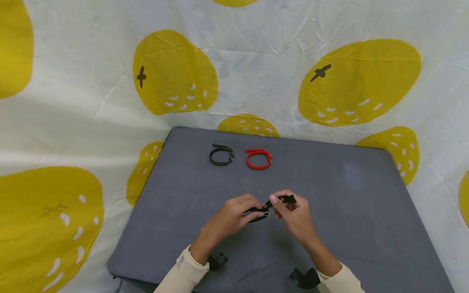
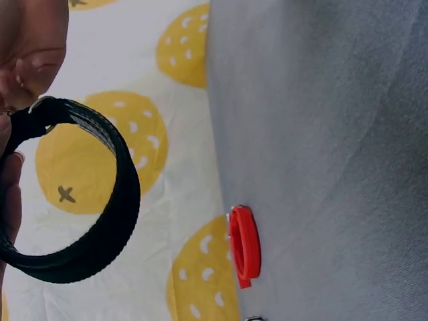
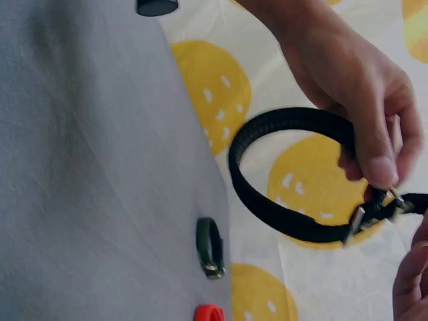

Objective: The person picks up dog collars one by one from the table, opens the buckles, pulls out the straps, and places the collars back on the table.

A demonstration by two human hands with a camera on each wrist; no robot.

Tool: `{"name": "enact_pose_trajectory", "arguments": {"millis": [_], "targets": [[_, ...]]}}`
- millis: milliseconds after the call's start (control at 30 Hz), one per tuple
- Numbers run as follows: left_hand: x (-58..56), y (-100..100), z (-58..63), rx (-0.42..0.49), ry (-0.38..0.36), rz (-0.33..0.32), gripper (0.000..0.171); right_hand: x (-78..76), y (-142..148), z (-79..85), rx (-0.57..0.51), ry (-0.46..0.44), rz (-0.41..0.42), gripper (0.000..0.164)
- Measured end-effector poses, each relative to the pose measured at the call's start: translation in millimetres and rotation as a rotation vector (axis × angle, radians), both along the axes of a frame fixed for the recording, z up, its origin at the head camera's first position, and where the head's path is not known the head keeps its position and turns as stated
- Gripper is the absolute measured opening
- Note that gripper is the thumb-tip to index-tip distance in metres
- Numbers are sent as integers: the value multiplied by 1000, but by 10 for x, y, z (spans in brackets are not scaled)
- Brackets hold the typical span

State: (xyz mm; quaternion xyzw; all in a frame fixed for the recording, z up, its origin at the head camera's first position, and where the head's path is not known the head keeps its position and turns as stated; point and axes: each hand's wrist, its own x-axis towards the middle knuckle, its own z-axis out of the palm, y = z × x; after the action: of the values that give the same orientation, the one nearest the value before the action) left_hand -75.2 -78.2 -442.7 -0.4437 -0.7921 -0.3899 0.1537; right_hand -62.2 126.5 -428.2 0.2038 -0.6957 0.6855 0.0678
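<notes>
A black buckled collar (image 1: 258,218), curved into a loop, is held in the air above the grey table by both hands. My left hand (image 1: 234,212) pinches the loop beside the metal buckle (image 3: 358,221). Between its thumb and fingers, my right hand (image 1: 294,215) holds the strap's free end (image 1: 290,199), which passes out through the buckle. The whole round of the black loop (image 2: 124,200) shows in the left wrist view. Farther back on the table lie a dark green collar (image 1: 221,164) and, to its right, a red collar (image 1: 258,167), both buckled into loops.
The grey padded table (image 1: 348,211) stands against a white cloth (image 1: 253,77) printed with yellow fruit, which hangs behind it and to its sides. Black straps (image 1: 307,279) are around both wrists, by the cream sleeves (image 1: 187,270).
</notes>
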Motion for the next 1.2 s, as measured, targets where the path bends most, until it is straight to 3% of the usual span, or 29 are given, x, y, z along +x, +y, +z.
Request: {"name": "enact_pose_trajectory", "arguments": {"millis": [100, 300, 400, 533, 633, 767, 967, 1200], "targets": [[-14, -7, 13, 3, 11, 6, 15, -42, 48, 23, 41, 55, 92, 21], [-30, -23, 47, 13, 19, 16, 18, -92, 82, 61, 94, 122, 193, 33], [-37, -29, 61, 26, 10, 16, 20, -89, 94, 77, 70, 53, 232, 33], [-35, -34, 82, 59, -3, 26, 24, -88, 134, 65, 104, -108, 254, 26], [-19, -35, 101, 127, -76, 29, 26, -100, 186, 14, 109, -248, 316, 28], [6, -36, 140, 193, -244, 49, 26, -113, 241, -77, -10, -398, 425, 29], [19, -24, 149, 130, -428, 71, 37, -110, 228, -164, -120, -391, 469, 19], [12, 1, 140, 57, -437, 74, 36, -91, 194, -138, -175, -369, 500, 19]]}}
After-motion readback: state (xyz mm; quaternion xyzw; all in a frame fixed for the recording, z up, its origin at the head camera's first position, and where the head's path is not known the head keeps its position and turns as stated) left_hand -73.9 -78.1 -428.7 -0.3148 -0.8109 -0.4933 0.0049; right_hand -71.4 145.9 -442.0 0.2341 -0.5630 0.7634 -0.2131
